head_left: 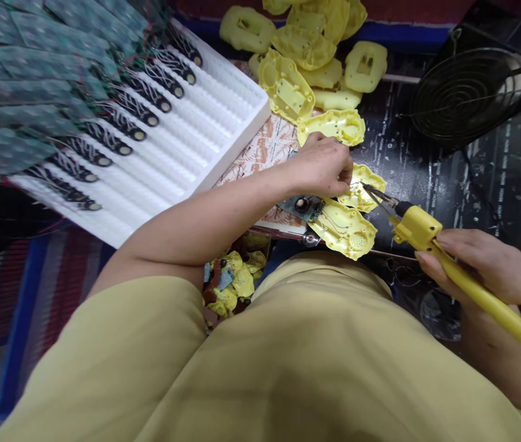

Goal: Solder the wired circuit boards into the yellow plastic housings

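Observation:
My right hand (488, 261) is wrapped around the yellow handle of a soldering iron (419, 227). The iron's dark tip reaches over a yellow plastic shell half (365, 195), close to the fingers of my left hand (325, 164). Those fingers are closed in a pinch above the shell; what they hold is hidden. Just below lies a second yellow shell half (348, 230) with a round speaker grille and thin wires. Beside it, partly under my left forearm, sits a circuit board (304, 205) with a round black part on it.
A white ribbed foam tray (223, 104) at left bears wired black parts and bagged boards (48, 80). More yellow shells (306, 43) are piled at the back. A black fan (467, 92) stands at right. Yellow scraps (237, 279) lie in a bin below the table edge.

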The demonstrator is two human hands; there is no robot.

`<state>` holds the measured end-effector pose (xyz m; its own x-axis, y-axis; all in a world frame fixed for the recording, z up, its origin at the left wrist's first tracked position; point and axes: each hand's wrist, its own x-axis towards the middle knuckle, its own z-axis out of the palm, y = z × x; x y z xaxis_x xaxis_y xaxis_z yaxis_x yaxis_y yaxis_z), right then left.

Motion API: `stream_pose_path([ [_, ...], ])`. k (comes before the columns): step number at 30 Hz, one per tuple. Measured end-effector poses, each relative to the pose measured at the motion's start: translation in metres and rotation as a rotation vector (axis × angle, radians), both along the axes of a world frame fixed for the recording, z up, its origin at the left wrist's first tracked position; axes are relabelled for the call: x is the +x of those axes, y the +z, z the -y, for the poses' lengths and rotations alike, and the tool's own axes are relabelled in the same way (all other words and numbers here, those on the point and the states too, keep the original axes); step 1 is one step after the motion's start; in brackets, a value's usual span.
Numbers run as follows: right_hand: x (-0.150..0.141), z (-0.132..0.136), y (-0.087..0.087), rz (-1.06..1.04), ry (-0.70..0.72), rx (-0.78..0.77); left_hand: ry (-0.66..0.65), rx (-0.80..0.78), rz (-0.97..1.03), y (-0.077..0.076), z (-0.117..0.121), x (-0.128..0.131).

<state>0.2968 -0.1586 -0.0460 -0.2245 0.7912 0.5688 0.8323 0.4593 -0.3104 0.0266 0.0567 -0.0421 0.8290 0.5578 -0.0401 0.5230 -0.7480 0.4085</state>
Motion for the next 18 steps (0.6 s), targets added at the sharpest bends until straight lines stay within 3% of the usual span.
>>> stream_pose_path([
  [3, -0.006, -0.009, 0.005, 0.067, 0.036, 0.264, 0.005, 0.009, 0.007, -0.002, 0.003, -0.001],
  [5, -0.011, -0.013, 0.007, 0.100, 0.013, 0.306, 0.027, 0.007, -0.005, 0.001, 0.006, -0.002],
  [11, -0.026, -0.033, 0.003, 0.114, 0.028, 0.138, 0.005, 0.053, 0.052, 0.012, 0.013, -0.015],
  [16, -0.036, -0.061, -0.019, 0.078, 0.007, 0.075, -0.084, 0.180, 0.025, -0.001, 0.037, -0.033],
  [18, -0.043, -0.069, -0.026, 0.081, 0.023, 0.050, -0.058, 0.221, -0.006, -0.008, 0.053, -0.041],
])
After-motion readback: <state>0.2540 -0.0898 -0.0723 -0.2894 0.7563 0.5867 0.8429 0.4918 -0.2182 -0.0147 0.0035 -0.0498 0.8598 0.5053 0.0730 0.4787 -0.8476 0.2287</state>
